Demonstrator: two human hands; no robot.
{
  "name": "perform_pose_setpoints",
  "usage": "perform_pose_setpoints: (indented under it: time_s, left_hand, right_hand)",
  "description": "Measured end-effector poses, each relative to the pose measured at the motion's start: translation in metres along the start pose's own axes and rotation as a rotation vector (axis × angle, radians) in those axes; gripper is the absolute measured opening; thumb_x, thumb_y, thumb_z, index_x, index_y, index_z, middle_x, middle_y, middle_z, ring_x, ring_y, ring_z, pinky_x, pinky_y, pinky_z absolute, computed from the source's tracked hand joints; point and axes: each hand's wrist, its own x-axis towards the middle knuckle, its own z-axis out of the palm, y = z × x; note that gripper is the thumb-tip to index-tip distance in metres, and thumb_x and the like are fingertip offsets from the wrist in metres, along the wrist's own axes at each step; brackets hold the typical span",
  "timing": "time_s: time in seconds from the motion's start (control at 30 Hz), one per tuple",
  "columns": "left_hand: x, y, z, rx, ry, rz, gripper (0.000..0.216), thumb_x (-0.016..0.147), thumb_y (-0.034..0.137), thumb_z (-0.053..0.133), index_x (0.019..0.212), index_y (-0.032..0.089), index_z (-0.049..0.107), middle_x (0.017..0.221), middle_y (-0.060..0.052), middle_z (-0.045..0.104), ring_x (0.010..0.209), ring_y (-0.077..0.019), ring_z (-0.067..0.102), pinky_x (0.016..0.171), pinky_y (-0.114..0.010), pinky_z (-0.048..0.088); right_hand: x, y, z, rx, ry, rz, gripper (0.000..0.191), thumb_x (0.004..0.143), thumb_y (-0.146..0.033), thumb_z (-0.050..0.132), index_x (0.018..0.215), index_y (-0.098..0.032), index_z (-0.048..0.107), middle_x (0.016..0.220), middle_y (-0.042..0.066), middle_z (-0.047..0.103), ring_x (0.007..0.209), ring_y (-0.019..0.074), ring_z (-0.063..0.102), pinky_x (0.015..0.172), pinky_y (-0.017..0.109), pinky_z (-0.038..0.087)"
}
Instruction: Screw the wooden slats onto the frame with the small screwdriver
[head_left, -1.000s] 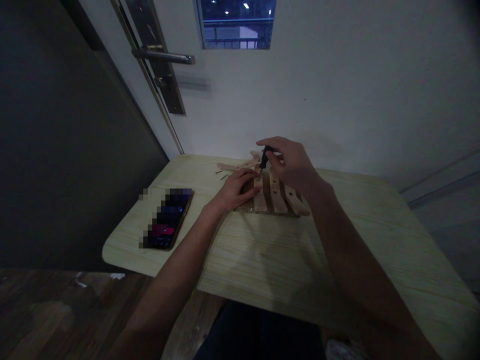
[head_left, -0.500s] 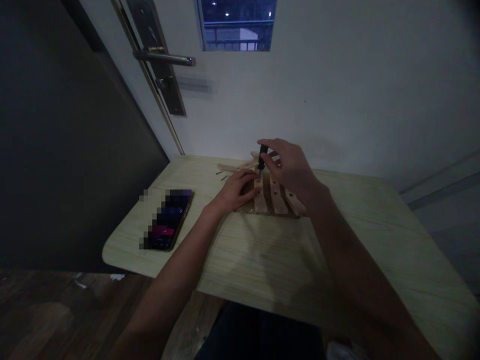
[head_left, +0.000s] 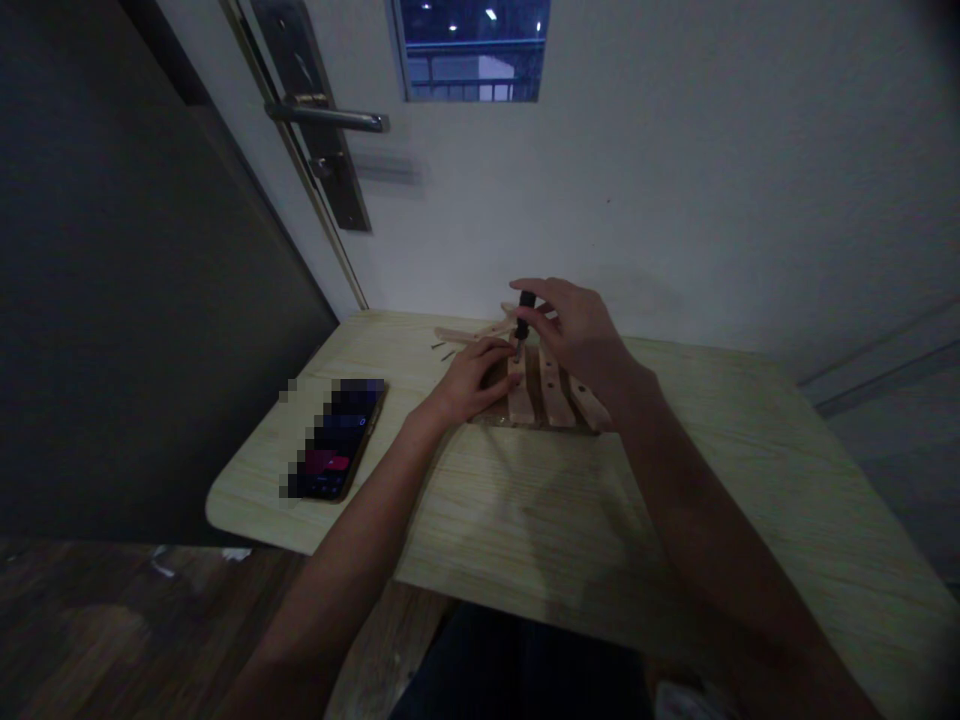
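Note:
A small rack of wooden slats (head_left: 551,398) lies on the pale wooden table (head_left: 570,520), near the wall. My right hand (head_left: 581,335) is closed round the black handle of a small screwdriver (head_left: 522,322), held nearly upright with its tip on the left slat. My left hand (head_left: 472,378) rests on the left side of the slats, fingers curled and pinched beside the screwdriver's tip; what they pinch is too small to make out.
A phone (head_left: 335,437) lies on the table's left part. Loose wooden strips (head_left: 465,334) and small dark screws (head_left: 442,348) lie behind my left hand. A door with a metal handle (head_left: 330,117) stands at the left, a white wall behind.
The screwdriver's handle has shifted slightly left and more upright in my right hand. My left hand has stayed on the slats.

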Motion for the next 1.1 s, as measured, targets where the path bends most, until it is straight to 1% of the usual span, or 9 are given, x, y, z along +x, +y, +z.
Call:
perform_pose_setpoints:
  time_s: [0.13,0.3,0.37,0.43,0.5,0.57,0.73,0.9,1.1]
  left_hand:
    - [0.0,0.001,-0.001,-0.001,-0.007,-0.006,0.034,0.097,0.04,0.061,0.123,0.019,0.065,0.126,-0.014,0.065,0.119,-0.0286,0.062,0.105,-0.05,0.051]
    - [0.001,0.002,-0.001,-0.012,-0.001,-0.011,0.033,0.097,0.04,0.061,0.123,0.019,0.065,0.126,-0.014,0.064,0.12,-0.0279,0.062,0.106,-0.05,0.051]
    - [0.0,0.002,-0.001,-0.012,-0.001,-0.012,0.034,0.097,0.04,0.061,0.123,0.019,0.065,0.127,-0.014,0.064,0.12,-0.0284,0.061,0.107,-0.051,0.05]
    - [0.0,0.001,0.0,-0.01,-0.004,-0.015,0.034,0.097,0.04,0.062,0.124,0.019,0.064,0.128,-0.014,0.063,0.122,-0.0292,0.061,0.107,-0.052,0.05]
    - [0.0,0.0,0.0,-0.014,-0.001,-0.009,0.035,0.097,0.041,0.062,0.124,0.019,0.064,0.129,-0.014,0.063,0.122,-0.0294,0.061,0.106,-0.052,0.05]
    - [0.0,-0.001,0.0,-0.021,0.005,0.003,0.035,0.097,0.042,0.061,0.124,0.019,0.064,0.129,-0.015,0.063,0.122,-0.0293,0.061,0.106,-0.052,0.05]
    - [0.001,0.0,0.0,-0.023,0.006,0.005,0.034,0.097,0.042,0.061,0.122,0.019,0.065,0.126,-0.014,0.065,0.119,-0.0285,0.062,0.105,-0.051,0.05]
    - [0.0,0.002,-0.001,-0.021,0.0,0.001,0.036,0.097,0.041,0.06,0.124,0.018,0.064,0.127,-0.015,0.064,0.12,-0.0293,0.061,0.107,-0.051,0.049]
    - [0.0,0.002,-0.001,-0.008,-0.005,-0.01,0.034,0.097,0.039,0.06,0.124,0.019,0.065,0.128,-0.015,0.063,0.121,-0.0302,0.06,0.106,-0.053,0.05]
  right_hand:
    - [-0.002,0.0,0.001,-0.071,-0.003,-0.024,0.036,0.096,-0.026,0.048,0.126,-0.018,0.067,0.118,0.015,0.074,0.101,0.0269,0.07,0.095,0.046,0.054]
    - [0.0,-0.008,-0.004,0.046,-0.042,0.015,0.033,0.096,-0.027,0.05,0.126,-0.021,0.065,0.109,0.008,0.075,0.086,0.021,0.069,0.082,0.037,0.056]
    - [0.001,-0.01,-0.007,0.058,-0.059,0.019,0.026,0.096,-0.028,0.055,0.117,-0.022,0.067,0.1,0.006,0.074,0.082,0.0195,0.067,0.079,0.034,0.054]
    - [0.003,-0.011,-0.008,0.026,-0.066,0.028,0.014,0.094,-0.032,0.061,0.099,-0.022,0.069,0.089,0.005,0.07,0.077,0.0189,0.064,0.077,0.034,0.051]
    - [0.005,-0.01,-0.009,-0.004,-0.053,0.039,0.015,0.092,-0.036,0.065,0.085,-0.022,0.066,0.083,0.004,0.066,0.074,0.0184,0.061,0.075,0.033,0.049]
    - [0.005,-0.008,-0.009,-0.003,-0.022,0.049,0.018,0.091,-0.037,0.067,0.082,-0.022,0.063,0.084,0.004,0.065,0.073,0.0182,0.059,0.073,0.033,0.048]
    - [0.003,-0.006,-0.007,0.097,-0.097,0.098,0.017,0.097,-0.033,0.053,0.089,-0.021,0.061,0.077,0.003,0.066,0.069,0.0167,0.057,0.069,0.031,0.043]
    - [-0.001,-0.011,-0.004,0.198,-0.156,0.113,0.028,0.1,-0.033,0.043,0.116,-0.02,0.061,0.093,0.005,0.072,0.068,0.0148,0.06,0.068,0.03,0.044]
    - [-0.001,-0.013,-0.005,0.222,-0.193,0.148,0.029,0.098,-0.027,0.039,0.114,-0.02,0.062,0.086,0.003,0.073,0.068,0.0149,0.063,0.067,0.029,0.047]
